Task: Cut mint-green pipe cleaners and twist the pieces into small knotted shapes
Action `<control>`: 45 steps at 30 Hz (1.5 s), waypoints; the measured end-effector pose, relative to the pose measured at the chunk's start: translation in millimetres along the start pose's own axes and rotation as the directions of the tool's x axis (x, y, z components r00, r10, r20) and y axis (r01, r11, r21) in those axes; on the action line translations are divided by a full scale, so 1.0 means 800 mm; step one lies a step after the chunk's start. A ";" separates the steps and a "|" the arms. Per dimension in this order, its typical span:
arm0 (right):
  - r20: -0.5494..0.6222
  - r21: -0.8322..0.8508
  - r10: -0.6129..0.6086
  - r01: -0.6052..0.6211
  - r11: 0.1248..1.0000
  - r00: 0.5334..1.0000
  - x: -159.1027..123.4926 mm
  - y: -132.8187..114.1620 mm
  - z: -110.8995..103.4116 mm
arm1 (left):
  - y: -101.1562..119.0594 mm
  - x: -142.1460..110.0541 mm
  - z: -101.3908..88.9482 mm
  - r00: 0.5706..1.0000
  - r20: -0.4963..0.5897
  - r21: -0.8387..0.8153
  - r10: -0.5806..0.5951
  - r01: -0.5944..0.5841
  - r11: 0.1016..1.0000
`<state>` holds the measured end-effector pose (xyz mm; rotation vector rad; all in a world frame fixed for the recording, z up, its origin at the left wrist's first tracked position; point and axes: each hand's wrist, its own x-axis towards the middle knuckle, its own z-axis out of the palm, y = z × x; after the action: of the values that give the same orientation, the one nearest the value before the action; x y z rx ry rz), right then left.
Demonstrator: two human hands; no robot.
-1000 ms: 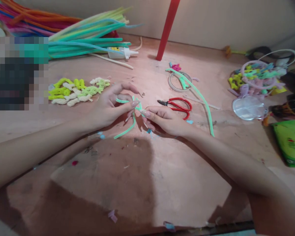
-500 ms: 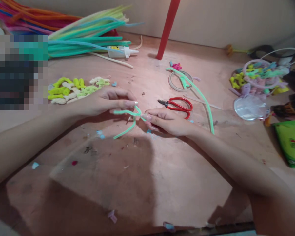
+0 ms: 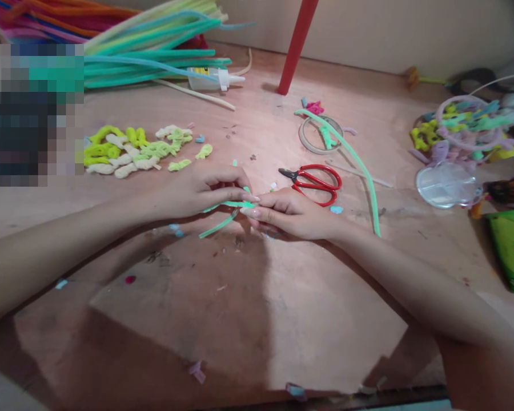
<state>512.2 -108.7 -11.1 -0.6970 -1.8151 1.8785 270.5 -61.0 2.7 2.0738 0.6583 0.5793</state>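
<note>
Over the middle of the table, a mint-green pipe cleaner (image 3: pixel 218 225) is pinched between both hands, its bent ends sticking out to the left. My left hand (image 3: pixel 214 187) grips it from above with thumb and fingertips. Opposite, my right hand (image 3: pixel 292 213) presses it between thumb and index finger; the fingertips of both hands meet, hiding the part between them. Just beyond my right hand lie red-handled cutters (image 3: pixel 317 181). A longer mint-green pipe cleaner (image 3: pixel 364 171) curves across the table to their right, passing over a clear ring of tape (image 3: pixel 303 140).
Bundled coloured pipe cleaners (image 3: pixel 154 57) and a glue bottle (image 3: pixel 209 79) lie at the back left. Twisted yellow and white pieces (image 3: pixel 124 154) are left of my hands. A red post (image 3: pixel 297 48) rises behind. At right are a pile of twisted pieces (image 3: pixel 466 128), a clear lid (image 3: pixel 448 185) and a green packet (image 3: pixel 512 245).
My hands have come together, fingertips now touching over the green pipe cleaner's crossing. My left hand has shifted right and down. The whole view has shifted slightly.
</note>
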 end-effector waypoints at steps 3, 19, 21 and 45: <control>-0.086 0.005 0.011 -0.010 1.000 0.996 0.001 0.003 0.005 | 0.003 0.000 -0.005 0.999 -0.035 0.053 0.023 -0.021 0.998; -0.134 0.097 0.038 -0.025 0.995 0.990 0.000 0.014 0.005 | 0.006 0.002 -0.034 0.925 0.173 0.578 0.337 -0.373 0.726; -0.148 0.093 0.047 -0.034 0.995 0.988 0.000 0.015 0.006 | 0.016 0.000 -0.034 0.900 0.270 0.703 0.342 -0.427 0.569; -0.082 -0.100 -0.082 0.074 0.992 0.993 -0.001 0.013 0.004 | 0.017 -0.012 0.010 0.955 0.129 -0.005 -0.267 0.270 0.963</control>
<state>511.3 -112.4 -21.0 -0.7186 -1.8612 1.6937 271.7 -78.3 8.0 1.9390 0.8376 0.2954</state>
